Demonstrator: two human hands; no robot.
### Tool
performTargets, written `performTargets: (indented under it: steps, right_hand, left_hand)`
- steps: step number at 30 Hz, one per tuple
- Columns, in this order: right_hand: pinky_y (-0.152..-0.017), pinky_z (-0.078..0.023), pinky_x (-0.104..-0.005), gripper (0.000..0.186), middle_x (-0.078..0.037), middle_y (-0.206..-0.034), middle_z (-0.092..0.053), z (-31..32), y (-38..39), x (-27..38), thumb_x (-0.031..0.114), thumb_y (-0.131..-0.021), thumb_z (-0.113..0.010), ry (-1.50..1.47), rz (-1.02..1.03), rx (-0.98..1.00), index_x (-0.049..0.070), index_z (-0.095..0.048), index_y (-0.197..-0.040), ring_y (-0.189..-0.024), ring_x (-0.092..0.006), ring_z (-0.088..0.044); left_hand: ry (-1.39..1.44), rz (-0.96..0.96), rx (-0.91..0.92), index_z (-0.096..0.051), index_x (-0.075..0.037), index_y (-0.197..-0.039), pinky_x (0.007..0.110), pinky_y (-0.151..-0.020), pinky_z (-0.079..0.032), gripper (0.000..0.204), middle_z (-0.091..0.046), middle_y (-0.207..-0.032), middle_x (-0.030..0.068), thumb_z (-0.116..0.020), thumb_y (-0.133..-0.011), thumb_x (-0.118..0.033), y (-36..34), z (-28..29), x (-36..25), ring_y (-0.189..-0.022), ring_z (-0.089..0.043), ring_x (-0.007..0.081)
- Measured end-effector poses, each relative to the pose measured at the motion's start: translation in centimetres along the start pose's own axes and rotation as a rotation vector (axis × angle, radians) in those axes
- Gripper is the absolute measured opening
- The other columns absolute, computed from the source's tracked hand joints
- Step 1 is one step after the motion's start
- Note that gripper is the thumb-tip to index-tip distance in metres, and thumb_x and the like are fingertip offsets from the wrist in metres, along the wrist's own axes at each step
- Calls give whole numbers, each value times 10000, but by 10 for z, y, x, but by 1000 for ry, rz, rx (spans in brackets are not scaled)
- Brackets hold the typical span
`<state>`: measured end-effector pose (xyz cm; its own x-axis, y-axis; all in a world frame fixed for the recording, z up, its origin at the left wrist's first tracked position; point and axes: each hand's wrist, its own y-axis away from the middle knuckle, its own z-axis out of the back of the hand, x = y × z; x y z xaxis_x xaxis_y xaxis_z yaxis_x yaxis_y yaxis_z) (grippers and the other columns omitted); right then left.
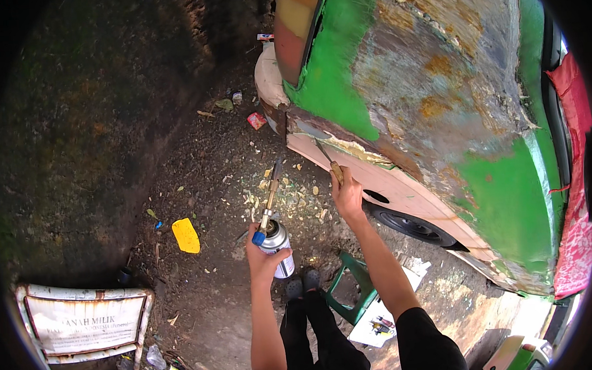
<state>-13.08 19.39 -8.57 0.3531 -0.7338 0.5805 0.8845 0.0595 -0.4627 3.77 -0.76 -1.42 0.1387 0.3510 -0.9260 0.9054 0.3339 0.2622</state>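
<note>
My left hand (265, 259) is wrapped round the canister of a gas blowtorch (281, 239). Its brass and metal nozzle points up and away from me, with a blue knob near the valve; no flame can be made out. In my right hand (348, 195) is a scraper (335, 170) with a wooden handle. The thin blade reaches the lower side of a vehicle (525, 203), along a seam of cracked, peeling filler above the pale pink lower panel (390, 185). Green paint covers parts of the body, and a large patch is stripped to grey and rusty brown.
Flakes and chips litter the dirt ground before me. Beside my legs stand a green plastic stool (332, 296) and a white sheet (365, 332) with small items on it. A wheel (415, 225), yellow scrap (185, 236), rusty-framed sign (85, 323) and red cloth (571, 169) lie around.
</note>
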Motion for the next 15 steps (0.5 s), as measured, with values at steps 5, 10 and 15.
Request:
performTargets:
  steps: [5, 10, 15]
  right_hand:
    - [-528, -511, -458, 216, -244, -768, -665, 7, 15, 1, 88, -908, -672, -43, -89, -22, -4, -562, -1069, -658, -413, -668]
    - [-524, -509, -448, 217, -247, -750, -660, 13, 16, -7, 80, -912, -665, -33, -66, 25, 1, -560, -1084, -659, -413, -669]
    - [-530, -511, -443, 232, -241, -739, -659, 20, 15, -14, 89, -915, -666, -71, -67, 20, -5, -557, -1098, -644, -405, -671]
  left_hand:
    - [-29, -37, -43, -498, -68, -1063, 295, -756, -507, 583, -615, -917, 31, -761, -560, 67, -3, 4, -2, -834, -633, 136]
    - [-24, -2, -64, -497, -69, -1047, 291, -738, -504, 568, -603, -892, 25, -759, -560, 59, -5, -2, 2, -817, -631, 134]
    - [-36, -75, -41, -499, -70, -1037, 291, -737, -498, 555, -608, -920, 17, -772, -569, 50, -5, -5, 23, -806, -623, 130]
